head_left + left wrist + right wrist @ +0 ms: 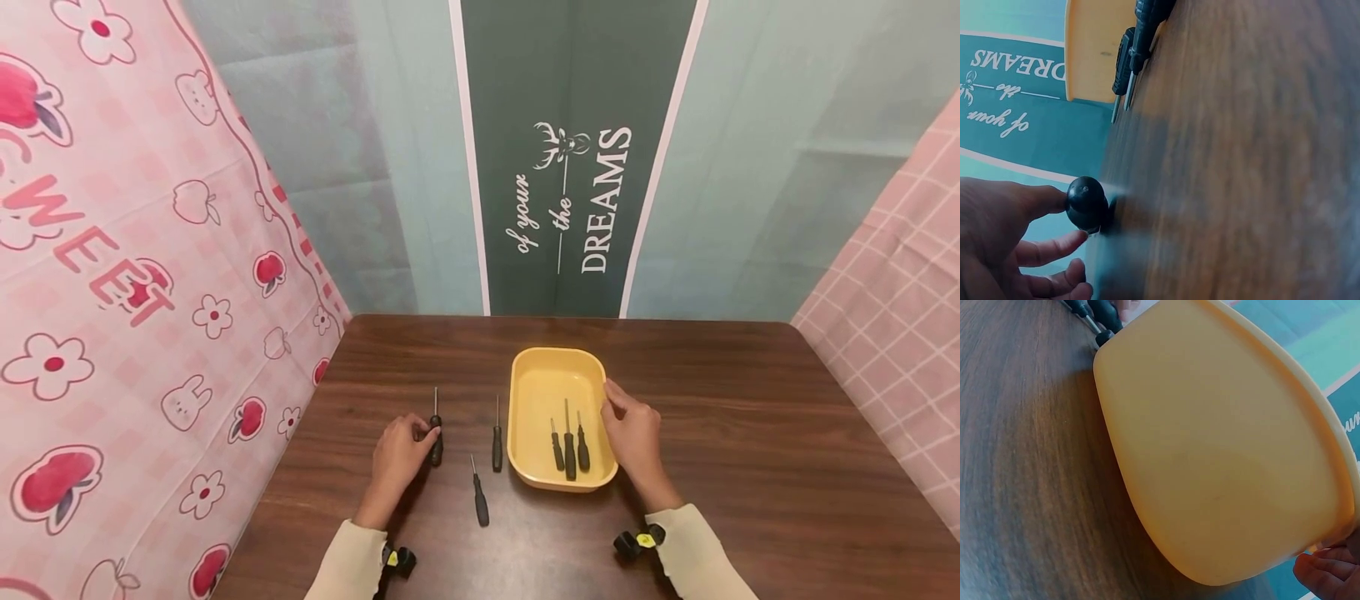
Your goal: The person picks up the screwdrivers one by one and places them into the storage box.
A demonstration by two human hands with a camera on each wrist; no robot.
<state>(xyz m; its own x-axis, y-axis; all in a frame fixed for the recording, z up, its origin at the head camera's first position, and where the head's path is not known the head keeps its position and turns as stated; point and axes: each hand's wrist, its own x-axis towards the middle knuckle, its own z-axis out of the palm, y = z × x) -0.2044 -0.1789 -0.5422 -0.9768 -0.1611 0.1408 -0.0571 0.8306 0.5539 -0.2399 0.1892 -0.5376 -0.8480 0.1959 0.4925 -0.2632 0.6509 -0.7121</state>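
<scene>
My left hand (401, 450) pinches the black handle of a screwdriver (437, 456) between thumb and fingers at the left of the table. The left wrist view shows the rounded end of that screwdriver's handle (1087, 203) between the fingertips. My right hand (633, 433) grips the right rim of a yellow plastic tray (551, 379), thumb and fingers at its edge. Inside the tray lie three black-handled screwdrivers (570, 458), side by side with their shafts pointing away from me. The right wrist view is mostly filled by the tray's outer wall (1210, 444).
Between my left hand and the tray, two more screwdrivers lie on the brown wooden table (720, 400): one (497, 450) beside the tray's left wall, another (480, 500) nearer me. A printed cloth (555, 250) hangs behind the table, with pink cloths at both sides.
</scene>
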